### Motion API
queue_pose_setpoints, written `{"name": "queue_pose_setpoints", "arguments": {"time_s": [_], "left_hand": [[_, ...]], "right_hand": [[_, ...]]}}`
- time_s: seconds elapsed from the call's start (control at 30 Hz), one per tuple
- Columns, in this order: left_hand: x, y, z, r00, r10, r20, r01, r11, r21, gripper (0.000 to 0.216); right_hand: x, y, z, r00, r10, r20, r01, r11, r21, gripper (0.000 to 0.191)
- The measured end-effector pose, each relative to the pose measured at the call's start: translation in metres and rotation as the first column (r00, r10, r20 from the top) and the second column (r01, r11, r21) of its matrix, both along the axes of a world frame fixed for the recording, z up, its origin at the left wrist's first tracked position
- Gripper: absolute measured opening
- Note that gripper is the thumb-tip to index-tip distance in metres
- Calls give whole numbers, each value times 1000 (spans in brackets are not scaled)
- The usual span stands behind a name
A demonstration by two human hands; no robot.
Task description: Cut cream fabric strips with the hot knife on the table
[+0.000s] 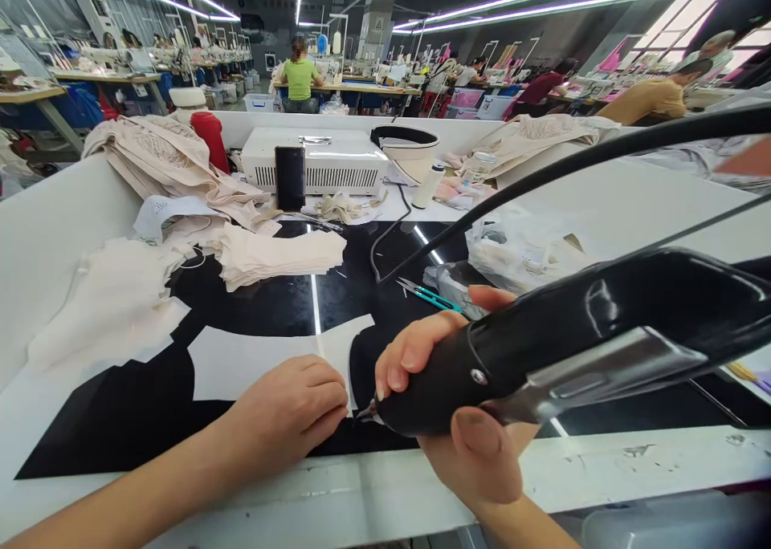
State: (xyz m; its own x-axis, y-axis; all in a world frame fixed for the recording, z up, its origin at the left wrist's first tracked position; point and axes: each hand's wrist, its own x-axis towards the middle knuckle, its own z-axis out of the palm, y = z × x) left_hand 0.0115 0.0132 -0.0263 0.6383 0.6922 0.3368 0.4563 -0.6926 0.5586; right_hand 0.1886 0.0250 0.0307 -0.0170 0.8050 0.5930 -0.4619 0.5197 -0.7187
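A black power tool (560,324) was gripped by the right hand (449,356). On the worktop (373,473), at the view's eight o'clock, a white panel (246,364) was partly covered by the curled left hand (298,404); whether it was pinched could not be told. Cream pieces (280,252) were stacked at the panel's twelve o'clock.

A white, curved-edged piece (250,360) lies flat, one corner drawn to a point. Right of it, a black handheld tool (560,316) with a metal lever (602,372) slants down, its tip apparently just beside the piece's edge.
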Motion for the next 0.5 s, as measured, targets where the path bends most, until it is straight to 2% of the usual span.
{"name": "queue_pose_setpoints", "arguments": {"time_s": [0.27, 0.5], "left_hand": [[2, 2, 1, 1000, -9, -11, 9, 1000, 22, 21], [0, 4, 3, 999, -25, -39, 25, 1000, -3, 22]], "right_hand": [[-10, 2, -6, 999, -43, 3, 43, 999, 23, 50], [-9, 1, -6, 999, -24, 24, 24, 999, 23, 45]]}}
